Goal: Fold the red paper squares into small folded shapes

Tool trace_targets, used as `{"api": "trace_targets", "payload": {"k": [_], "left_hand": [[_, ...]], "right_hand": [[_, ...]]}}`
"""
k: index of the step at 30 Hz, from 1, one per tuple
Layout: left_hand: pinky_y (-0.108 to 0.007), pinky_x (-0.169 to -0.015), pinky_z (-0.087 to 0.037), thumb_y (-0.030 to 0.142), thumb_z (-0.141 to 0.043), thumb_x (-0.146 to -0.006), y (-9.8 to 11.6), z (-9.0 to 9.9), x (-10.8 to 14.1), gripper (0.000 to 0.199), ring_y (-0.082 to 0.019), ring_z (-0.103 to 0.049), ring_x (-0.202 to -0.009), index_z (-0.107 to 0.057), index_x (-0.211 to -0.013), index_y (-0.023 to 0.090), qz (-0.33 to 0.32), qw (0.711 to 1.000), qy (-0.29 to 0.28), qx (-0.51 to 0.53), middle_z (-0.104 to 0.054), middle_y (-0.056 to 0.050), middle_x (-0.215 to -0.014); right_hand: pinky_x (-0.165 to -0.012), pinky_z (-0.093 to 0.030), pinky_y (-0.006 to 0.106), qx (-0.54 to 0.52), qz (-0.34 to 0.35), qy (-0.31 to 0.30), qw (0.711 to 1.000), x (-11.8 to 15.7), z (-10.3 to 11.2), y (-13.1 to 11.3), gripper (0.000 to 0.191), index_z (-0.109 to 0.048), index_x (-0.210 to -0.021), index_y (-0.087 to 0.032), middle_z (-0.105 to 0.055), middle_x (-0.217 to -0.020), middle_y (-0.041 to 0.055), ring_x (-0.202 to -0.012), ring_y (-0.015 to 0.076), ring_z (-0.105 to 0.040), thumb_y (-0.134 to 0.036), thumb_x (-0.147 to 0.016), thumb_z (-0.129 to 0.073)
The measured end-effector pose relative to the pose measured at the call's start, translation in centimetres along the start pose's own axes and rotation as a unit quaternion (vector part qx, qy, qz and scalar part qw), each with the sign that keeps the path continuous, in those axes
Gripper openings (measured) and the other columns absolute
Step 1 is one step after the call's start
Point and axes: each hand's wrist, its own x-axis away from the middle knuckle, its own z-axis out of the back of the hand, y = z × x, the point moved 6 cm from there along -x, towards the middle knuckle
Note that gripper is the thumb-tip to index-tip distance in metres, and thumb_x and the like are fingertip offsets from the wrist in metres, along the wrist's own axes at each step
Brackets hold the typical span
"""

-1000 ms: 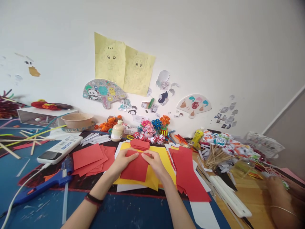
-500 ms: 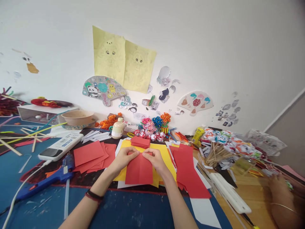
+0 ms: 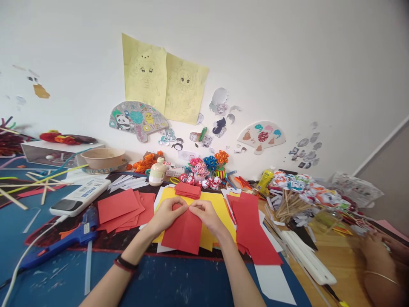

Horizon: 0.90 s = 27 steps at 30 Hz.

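Note:
A creased red paper sheet lies over yellow paper in front of me. My left hand pinches its top edge, and my right hand pinches at the same edge just beside, fingertips nearly touching. Right behind my fingers sits a small stack of folded red paper. More red sheets are spread left of my left hand, and long red sheets lie to the right of my right hand.
At left are a blue glue gun, a white power strip and thin sticks. A glue bottle and pipe-cleaner flowers stand behind. On the right, another white strip lies near another person's hands.
The red sheet has turned slightly, its lower edge swinging left and now slanting. My right fingertips have shifted a little left, closer to my left ones.

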Motion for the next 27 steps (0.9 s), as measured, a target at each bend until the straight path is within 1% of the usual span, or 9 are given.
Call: {"api": "trace_targets", "payload": {"k": [5, 9, 11, 13, 16, 18, 19, 24, 27], "left_hand": [[-0.029, -0.079, -0.044, 0.037, -0.053, -0.081, 0.5, 0.1, 0.2, 0.022, -0.020, -0.061, -0.084, -0.064, -0.079, 0.019, -0.044, 0.998, 0.045, -0.010, -0.070, -0.003, -0.085], [-0.028, -0.080, -0.044, 0.039, -0.053, -0.082, 1.1, 0.2, 0.5, 0.023, -0.019, -0.061, -0.083, -0.065, -0.081, 0.020, -0.045, 0.996, 0.078, 0.018, -0.070, -0.003, -0.086], [-0.028, -0.080, -0.044, 0.040, -0.053, -0.082, 1.2, 0.3, 0.6, 0.024, -0.018, -0.062, -0.083, -0.066, -0.082, 0.020, -0.048, 0.995, 0.087, 0.027, -0.070, -0.003, -0.086], [-0.028, -0.079, -0.045, 0.042, -0.053, -0.081, 1.0, 0.4, 0.4, 0.027, -0.019, -0.062, -0.082, -0.067, -0.083, 0.019, -0.047, 0.994, 0.091, 0.030, -0.071, -0.003, -0.086], [-0.027, -0.068, -0.045, 0.046, -0.057, -0.076, -0.7, 0.5, -0.1, 0.031, -0.020, -0.061, -0.076, -0.069, -0.081, 0.017, -0.012, 0.996, 0.085, 0.015, -0.071, -0.004, -0.078], [-0.026, -0.062, -0.044, 0.047, -0.061, -0.071, -2.1, 0.5, -0.5, 0.033, -0.020, -0.060, -0.069, -0.070, -0.077, 0.016, 0.012, 0.997, 0.081, 0.002, -0.069, -0.004, -0.070], [-0.026, -0.060, -0.043, 0.048, -0.061, -0.070, -2.8, 0.5, -0.6, 0.033, -0.019, -0.060, -0.067, -0.070, -0.074, 0.016, 0.018, 0.996, 0.088, -0.001, -0.069, -0.003, -0.068], [-0.026, -0.059, -0.042, 0.050, -0.059, -0.071, -5.3, 0.2, -1.0, 0.035, -0.020, -0.059, -0.066, -0.070, -0.069, 0.017, 0.032, 0.993, 0.111, -0.002, -0.069, -0.003, -0.066], [-0.028, -0.063, -0.043, 0.050, -0.059, -0.072, -5.8, 0.5, -1.0, 0.036, -0.021, -0.061, -0.070, -0.070, -0.071, 0.016, 0.039, 0.990, 0.132, 0.016, -0.071, -0.005, -0.071]], "right_hand": [[-0.057, -0.039, 0.022, -0.035, 0.001, 0.051, 0.998, -0.3, 0.1, 0.4, 0.013, -0.068, -0.068, -0.016, -0.062, -0.064, -0.0002, -0.060, 0.0132, -0.054, -0.027, -0.074, -0.065], [-0.058, -0.042, 0.023, -0.075, 0.005, 0.073, 0.995, -0.3, -0.2, 0.5, 0.014, -0.069, -0.072, -0.016, -0.066, -0.069, 0.0015, -0.062, 0.0144, -0.057, -0.029, -0.075, -0.064], [-0.059, -0.043, 0.024, -0.067, 0.014, 0.079, 0.995, -0.3, -0.1, 0.3, 0.016, -0.069, -0.074, -0.016, -0.067, -0.071, 0.0018, -0.063, 0.0152, -0.058, -0.031, -0.077, -0.063], [-0.062, -0.045, 0.025, -0.012, 0.038, 0.086, 0.995, -0.2, 0.2, -0.2, 0.017, -0.069, -0.074, -0.017, -0.067, -0.072, 0.0023, -0.067, 0.0166, -0.059, -0.031, -0.079, -0.061], [-0.071, -0.045, 0.027, 0.117, 0.082, 0.109, 0.984, -0.1, 1.2, -0.7, 0.018, -0.070, -0.075, -0.018, -0.069, -0.077, 0.0033, -0.075, 0.0190, -0.062, -0.031, -0.080, -0.060], [-0.073, -0.045, 0.028, 0.166, 0.080, 0.117, 0.976, -0.3, 1.8, 0.0, 0.019, -0.071, -0.076, -0.018, -0.071, -0.079, 0.0044, -0.077, 0.0202, -0.062, -0.033, -0.079, -0.061], [-0.070, -0.046, 0.029, 0.173, 0.068, 0.115, 0.976, -0.4, 2.0, 0.6, 0.020, -0.072, -0.075, -0.017, -0.071, -0.078, 0.0052, -0.075, 0.0207, -0.063, -0.035, -0.078, -0.062], [-0.059, -0.044, 0.028, 0.118, 0.005, 0.120, 0.986, -1.1, 2.7, 4.3, 0.028, -0.072, -0.067, -0.014, -0.070, -0.068, 0.0062, -0.065, 0.0210, -0.061, -0.041, -0.073, -0.067], [-0.056, -0.043, 0.027, 0.053, -0.012, 0.121, 0.991, -1.1, 3.0, 5.1, 0.033, -0.071, -0.066, -0.013, -0.070, -0.067, 0.0056, -0.062, 0.0199, -0.061, -0.045, -0.071, -0.068]]}}
